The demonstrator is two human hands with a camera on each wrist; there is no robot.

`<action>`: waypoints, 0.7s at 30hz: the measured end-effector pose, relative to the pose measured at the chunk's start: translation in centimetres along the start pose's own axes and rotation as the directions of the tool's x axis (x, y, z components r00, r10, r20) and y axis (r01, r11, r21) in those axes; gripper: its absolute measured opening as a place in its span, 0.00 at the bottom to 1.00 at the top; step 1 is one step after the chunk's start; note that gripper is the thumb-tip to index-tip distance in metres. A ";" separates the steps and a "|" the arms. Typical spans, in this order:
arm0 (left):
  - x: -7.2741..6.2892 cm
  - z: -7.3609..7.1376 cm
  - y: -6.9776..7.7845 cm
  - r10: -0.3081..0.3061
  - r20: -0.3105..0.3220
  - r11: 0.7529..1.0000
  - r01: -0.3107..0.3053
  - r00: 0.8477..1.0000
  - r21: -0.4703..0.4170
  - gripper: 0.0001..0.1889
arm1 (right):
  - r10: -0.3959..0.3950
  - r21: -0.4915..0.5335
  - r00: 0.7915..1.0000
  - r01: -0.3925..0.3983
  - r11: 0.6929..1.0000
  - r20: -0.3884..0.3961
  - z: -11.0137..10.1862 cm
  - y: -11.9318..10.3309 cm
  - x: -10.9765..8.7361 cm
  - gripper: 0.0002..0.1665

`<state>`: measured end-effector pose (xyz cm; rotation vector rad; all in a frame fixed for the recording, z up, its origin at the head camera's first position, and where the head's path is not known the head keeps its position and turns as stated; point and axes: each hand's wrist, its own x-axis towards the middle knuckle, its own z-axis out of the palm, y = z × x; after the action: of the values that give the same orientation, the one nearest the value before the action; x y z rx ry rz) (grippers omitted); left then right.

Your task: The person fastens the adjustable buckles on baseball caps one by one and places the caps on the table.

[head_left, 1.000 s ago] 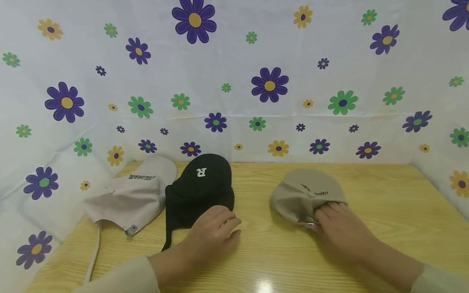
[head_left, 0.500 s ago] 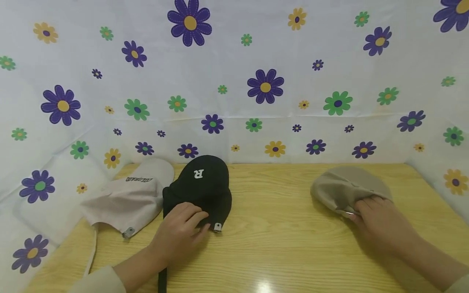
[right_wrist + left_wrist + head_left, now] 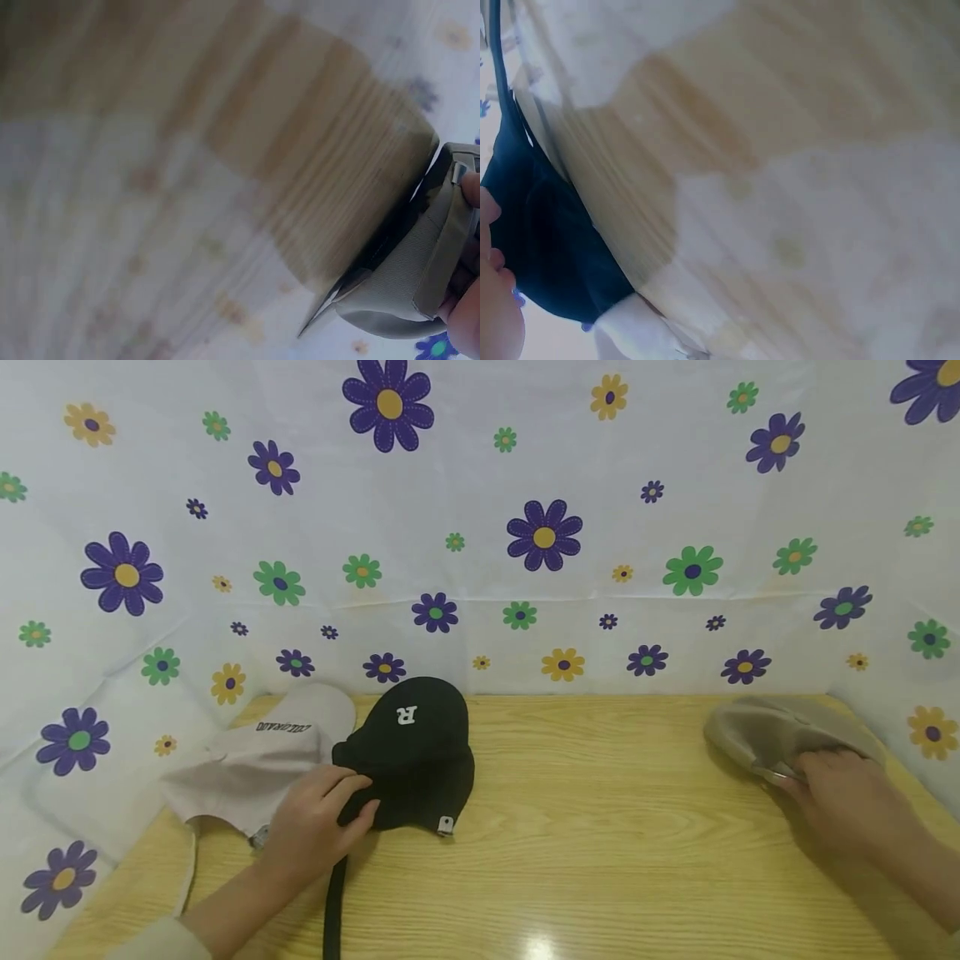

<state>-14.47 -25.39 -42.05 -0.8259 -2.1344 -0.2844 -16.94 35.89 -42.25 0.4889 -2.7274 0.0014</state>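
Note:
In the head view my right hand [image 3: 851,797] grips the rear edge of a tan baseball cap [image 3: 772,731] at the far right of the table. The right wrist view has its fingers [image 3: 469,315] curled into the opening of that tan cap [image 3: 409,274]. My left hand [image 3: 315,818] reaches over the lower left edge of a black cap [image 3: 420,756] with a white letter R, thumb and fingers apart. The black cap's strap hangs toward the front. Left of it lies a pale cap [image 3: 247,756] marked COLORADO, partly hidden by my left hand.
The caps rest on a wooden table [image 3: 562,852]. A white cloth [image 3: 465,485] with printed flowers stands behind the table and along both sides. The pale cap's strap [image 3: 189,868] trails toward the table's left front.
My right hand has carried the tan cap rightward across the table. My left hand has slid left over the black cap, baring its metal buckle; the black and pale caps stay in place.

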 end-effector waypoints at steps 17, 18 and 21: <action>-0.6 0.7 -2.1 0.109 0.208 0.994 -0.104 0.972 -0.034 0.13 | 0.092 0.095 0.994 -0.097 0.991 0.060 -1.1 0.3 0.5 0.09; -0.8 0.7 -1.8 0.106 0.218 0.994 -0.100 0.970 -0.040 0.13 | 0.089 0.102 0.994 -0.094 0.990 0.058 -1.2 -0.2 0.2 0.08; -1.3 0.7 -0.9 0.110 0.234 0.993 -0.097 0.966 -0.064 0.12 | 0.054 0.115 0.997 -0.060 0.992 0.053 -1.5 -1.5 -0.5 0.07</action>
<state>-14.86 -26.36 -43.43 -1.0428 -2.3024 -0.1952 -15.52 34.73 -41.13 0.4485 -2.8004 0.1665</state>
